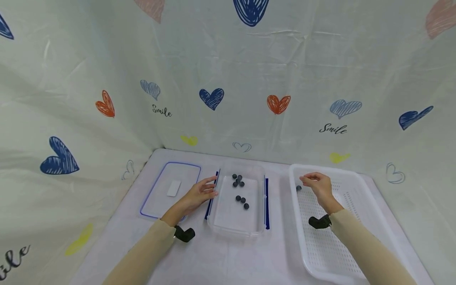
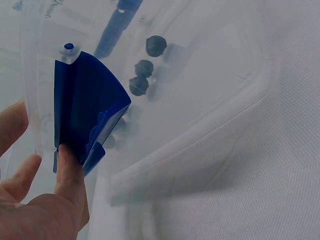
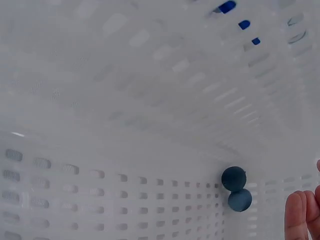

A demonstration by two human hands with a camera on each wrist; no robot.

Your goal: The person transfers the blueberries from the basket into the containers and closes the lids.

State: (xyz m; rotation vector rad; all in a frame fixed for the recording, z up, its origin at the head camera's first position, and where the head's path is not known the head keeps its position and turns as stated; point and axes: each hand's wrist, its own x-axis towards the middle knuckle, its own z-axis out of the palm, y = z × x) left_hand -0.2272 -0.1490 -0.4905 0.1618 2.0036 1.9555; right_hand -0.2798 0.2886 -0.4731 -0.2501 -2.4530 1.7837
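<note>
My left hand [image 1: 200,194] is at the left side of a clear plastic box [image 1: 228,227], its fingers spread. In the left wrist view a fingertip touches the blue latch flap [image 2: 90,100] on the box's side. Several dark round balls [image 1: 246,206] lie on the box floor in two loose groups. Over the left part of a white perforated basket [image 1: 303,253], my right hand [image 1: 320,189] hangs with its fingers loosely bent, nothing showing between them. Near its fingertips a dark ball [image 1: 298,188] lies by the basket's left wall. Two touching balls [image 3: 234,178] appear in the right wrist view.
A clear lid with a blue rim [image 1: 156,190] lies flat left of the box, a white rectangular piece [image 1: 173,188] on it. The box's right blue latch [image 1: 267,204] hangs outward. Behind the white table [image 1: 228,261] stands a curtain [image 1: 242,71] printed with hearts.
</note>
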